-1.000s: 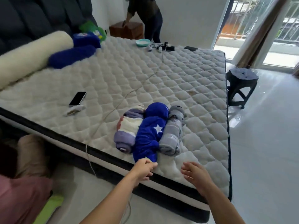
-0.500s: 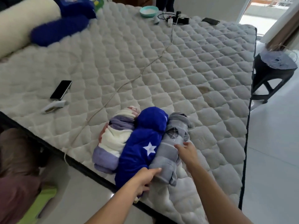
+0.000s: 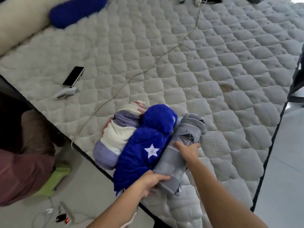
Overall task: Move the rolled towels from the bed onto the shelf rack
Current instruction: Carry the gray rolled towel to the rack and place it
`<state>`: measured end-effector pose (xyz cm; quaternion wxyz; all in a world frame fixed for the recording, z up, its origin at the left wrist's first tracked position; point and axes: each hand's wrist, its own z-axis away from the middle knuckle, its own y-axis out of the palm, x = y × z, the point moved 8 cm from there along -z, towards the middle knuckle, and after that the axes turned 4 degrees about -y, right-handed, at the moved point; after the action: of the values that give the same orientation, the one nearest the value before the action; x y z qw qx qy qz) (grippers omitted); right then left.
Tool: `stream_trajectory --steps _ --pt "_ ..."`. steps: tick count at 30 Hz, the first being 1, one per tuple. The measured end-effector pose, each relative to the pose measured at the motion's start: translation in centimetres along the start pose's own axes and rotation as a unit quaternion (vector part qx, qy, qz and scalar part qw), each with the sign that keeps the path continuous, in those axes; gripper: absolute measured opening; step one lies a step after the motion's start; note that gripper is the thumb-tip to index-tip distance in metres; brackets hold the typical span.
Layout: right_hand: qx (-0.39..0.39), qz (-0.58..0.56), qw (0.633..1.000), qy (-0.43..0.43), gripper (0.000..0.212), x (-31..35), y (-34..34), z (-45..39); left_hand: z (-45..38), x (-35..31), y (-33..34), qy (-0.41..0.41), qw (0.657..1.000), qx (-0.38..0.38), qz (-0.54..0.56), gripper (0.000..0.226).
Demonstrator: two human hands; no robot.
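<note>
Three rolled towels lie side by side near the front edge of the quilted bed [image 3: 205, 66]: a purple-and-cream striped towel [image 3: 115, 137] on the left, a blue towel with a white star [image 3: 148, 145] in the middle, a grey towel [image 3: 179, 153] on the right. My left hand [image 3: 148, 181] grips the near end of the grey towel, fingers wrapped over it. My right hand [image 3: 189, 150] presses on the grey towel's middle, fingers curled over its far side. No shelf rack is in view.
A phone [image 3: 73, 76] and a small white device [image 3: 65, 94] lie on the bed's left part. A thin cable [image 3: 148, 69] crosses the mattress. A blue plush [image 3: 75, 10] and cream bolster [image 3: 18, 28] sit far left. A power strip [image 3: 65, 213] lies on the floor; a dark stool leg [image 3: 297, 76] stands right.
I have leaned in closer over the bed. Both hands went from hovering at the bed edge to closing on the grey towel, left at its near end, right on its middle.
</note>
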<state>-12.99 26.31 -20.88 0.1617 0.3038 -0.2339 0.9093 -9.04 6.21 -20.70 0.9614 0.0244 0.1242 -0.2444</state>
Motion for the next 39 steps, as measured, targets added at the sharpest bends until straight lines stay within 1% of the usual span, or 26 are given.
stream_trajectory --steps 3,5,8,10,12,13,15,16,17,19,22,23,24,26,27,30,33,35,37,39 --pt "-0.011 -0.072 0.997 -0.001 0.098 -0.6 -1.1 1.3 1.7 -0.4 0.0 0.036 0.998 -0.004 -0.047 0.068" --pt "-0.020 -0.108 0.994 -0.008 0.100 -0.5 -1.5 2.9 3.8 -0.5 -0.9 0.062 0.995 -0.004 -0.084 0.074" --pt "-0.005 -0.128 0.990 -0.062 0.101 1.8 -0.4 6.4 7.4 -0.1 -3.6 0.115 0.988 -0.013 -0.099 0.081" --pt "0.032 -0.129 0.985 -0.114 0.104 4.4 1.5 9.4 9.9 0.7 -6.2 0.145 0.986 -0.031 -0.071 0.078" --pt "0.068 -0.126 0.974 -0.176 0.105 7.1 3.9 13.3 12.9 2.1 -8.8 0.177 0.983 -0.051 -0.022 0.067" --pt "0.083 -0.119 0.968 -0.206 0.103 8.3 5.2 15.4 14.7 3.2 -10.1 0.196 0.978 -0.066 0.001 0.057" --pt "0.136 -0.102 0.949 -0.267 0.098 10.1 8.3 21.0 18.4 6.4 -12.7 0.235 0.965 -0.106 0.045 0.034" --pt "0.173 -0.093 0.935 -0.294 0.094 10.4 10.1 24.0 20.3 8.5 -14.0 0.252 0.957 -0.129 0.069 0.030" --pt "0.208 -0.080 0.922 -0.315 0.090 10.4 11.8 27.1 21.9 10.7 -15.3 0.264 0.948 -0.150 0.092 0.031" --pt "0.275 -0.051 0.893 -0.353 0.082 9.5 15.0 33.5 24.7 16.3 -17.2 0.278 0.932 -0.183 0.145 0.045" --pt "0.379 -0.020 0.840 -0.388 0.074 6.0 19.5 43.2 28.8 26.1 -18.9 0.279 0.900 -0.220 0.252 0.076" --pt "0.413 -0.017 0.822 -0.392 0.072 4.5 20.9 46.2 30.1 29.2 -19.1 0.280 0.888 -0.232 0.282 0.080" --pt "0.448 -0.017 0.804 -0.390 0.070 3.0 22.1 49.1 31.4 32.0 -19.2 0.286 0.876 -0.242 0.304 0.074" --pt "0.525 -0.003 0.769 -0.365 0.069 -0.7 24.4 54.3 33.8 36.9 -19.3 0.308 0.850 -0.257 0.341 0.055" --pt "0.564 0.010 0.749 -0.347 0.069 -2.7 25.5 56.9 34.8 39.2 -19.5 0.320 0.835 -0.268 0.359 0.053" --pt "0.667 0.047 0.688 -0.282 0.071 -8.6 28.9 63.8 38.1 45.5 -20.1 0.374 0.770 -0.293 0.427 0.068" --pt "0.746 0.093 0.632 -0.186 0.078 -14.7 31.9 70.1 40.4 51.8 -20.4 0.407 0.709 -0.303 0.489 0.079" --pt "0.780 0.133 0.597 -0.134 0.078 -18.8 33.7 73.6 41.1 56.1 -20.6 0.408 0.679 -0.310 0.525 0.081" --pt "0.812 0.163 0.553 -0.095 0.073 -23.0 35.7 76.7 41.5 60.0 -21.2 0.399 0.657 -0.319 0.555 0.081" --pt "0.829 0.192 0.522 -0.063 0.069 -27.0 38.0 79.3 41.9 63.6 -22.4 0.380 0.636 -0.350 0.573 0.084"
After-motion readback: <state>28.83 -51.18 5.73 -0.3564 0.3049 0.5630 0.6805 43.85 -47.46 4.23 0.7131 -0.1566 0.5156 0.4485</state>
